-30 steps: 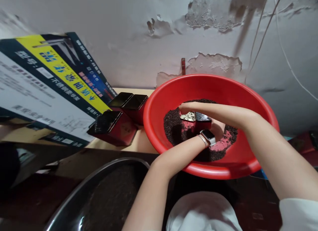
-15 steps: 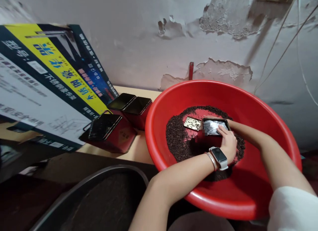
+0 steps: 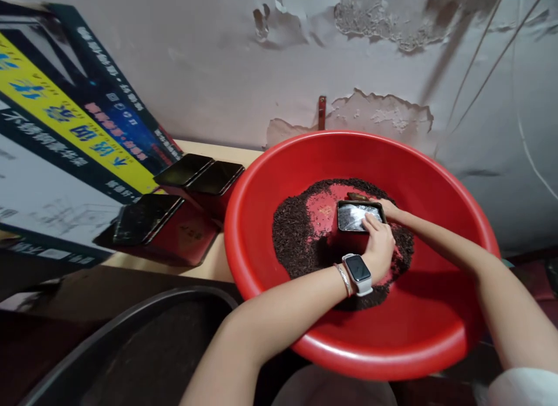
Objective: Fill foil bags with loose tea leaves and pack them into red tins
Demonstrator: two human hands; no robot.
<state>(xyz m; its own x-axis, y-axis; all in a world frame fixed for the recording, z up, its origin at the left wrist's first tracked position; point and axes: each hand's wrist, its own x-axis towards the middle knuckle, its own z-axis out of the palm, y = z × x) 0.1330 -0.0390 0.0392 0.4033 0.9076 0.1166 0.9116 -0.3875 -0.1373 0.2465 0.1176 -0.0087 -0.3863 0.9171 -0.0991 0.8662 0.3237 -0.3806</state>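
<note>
A dark red tin [image 3: 349, 241] stands in a large red plastic basin [image 3: 246, 220], a shiny clear plastic liner [image 3: 352, 216] showing in its open top. My left hand [image 3: 379, 243], with a watch on the wrist, is closed over the tin's near right rim, fingertips on the liner. Behind the tin is my right hand [image 3: 387, 209], partly hidden. It appears to grip the gold tin lid [image 3: 357, 196], seen nearly edge-on at the tin's far side. Dark dry loose leaves, like tea [image 3: 292, 234], lie around the tin on the basin floor.
Several dark red tins [image 3: 192, 234] sit on a wooden board [image 3: 213, 269] left of the basin. Behind them leans a large printed cardboard box [image 3: 56, 127]. A dark round tub [image 3: 143, 336] is at the lower left. A peeling wall [image 3: 209, 63] rises behind.
The gold lid, lying flat left of the tin before, is now behind it by my right hand. My left hand stays on the tin. The view has shifted right.
</note>
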